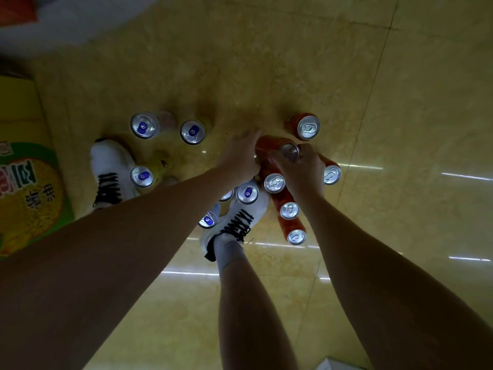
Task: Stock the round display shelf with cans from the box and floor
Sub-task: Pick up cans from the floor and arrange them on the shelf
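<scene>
Both your hands meet on one red can (277,149) lifted off the floor (266,62) and tipped on its side. Your left hand (240,156) wraps its far end; your right hand (301,166) curls round the near end, by the lid. The other cans stand upright around your feet: red cans (306,126) to the right, blue-tab cans (144,125) to the left and between your shoes (112,172).

The crowding is the risk. Red cans stand just beside and under your right wrist, so a careless lift or a swing of the forearm could topple one, and a round can would likely roll away on this glossy tile. Your right foot sits among cans too; a step back without looking could kick several over.

The display shelf is not in view at all. A yellow box (29,188) is cut off at the left edge, its inside unseen. Your hands hide most of the held can, so how firmly the fingers close is hard to judge, and the dim light blurs the labels.
</scene>
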A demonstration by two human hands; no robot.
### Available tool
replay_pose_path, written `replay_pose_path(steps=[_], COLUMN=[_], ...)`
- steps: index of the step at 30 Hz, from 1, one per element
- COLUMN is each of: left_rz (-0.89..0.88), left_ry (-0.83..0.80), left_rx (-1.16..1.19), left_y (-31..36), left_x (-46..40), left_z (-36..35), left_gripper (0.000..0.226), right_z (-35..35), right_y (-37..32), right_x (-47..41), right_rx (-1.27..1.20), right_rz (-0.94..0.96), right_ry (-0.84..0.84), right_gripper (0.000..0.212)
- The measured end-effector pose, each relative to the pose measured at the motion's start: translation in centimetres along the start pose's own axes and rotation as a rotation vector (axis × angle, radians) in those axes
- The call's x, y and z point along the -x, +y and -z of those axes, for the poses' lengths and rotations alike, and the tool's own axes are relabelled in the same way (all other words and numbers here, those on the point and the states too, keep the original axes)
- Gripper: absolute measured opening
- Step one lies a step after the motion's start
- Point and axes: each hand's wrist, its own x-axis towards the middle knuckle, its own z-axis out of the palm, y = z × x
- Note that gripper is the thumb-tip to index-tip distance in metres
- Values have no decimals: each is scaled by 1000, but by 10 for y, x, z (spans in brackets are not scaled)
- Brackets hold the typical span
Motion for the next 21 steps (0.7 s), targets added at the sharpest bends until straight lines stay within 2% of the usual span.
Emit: replay_pose_path(steps=[3,6,11,16,21], left_rz=[-73,-128,-129,11,153], left_ry=[-49,-68,-19,-37,-45], left_rx=[-7,-2,62,207,439], left_y=[3,12,30,52,98], left_x=[4,13,34,70,118], left_z=[15,39,90,161,253], left_gripper=[85,76,67,79,88], right_z=[14,27,48,72,111], right_y=[-21,-44,-84,-123,-186], right_x=[16,31,51,80,130], right_rx=[-6,6,-2,-67,-4], right_rz=[61,105,105,109,249], right_ry=[-46,-63,-154,-123,-170], right_gripper=[53,52,32,33,44])
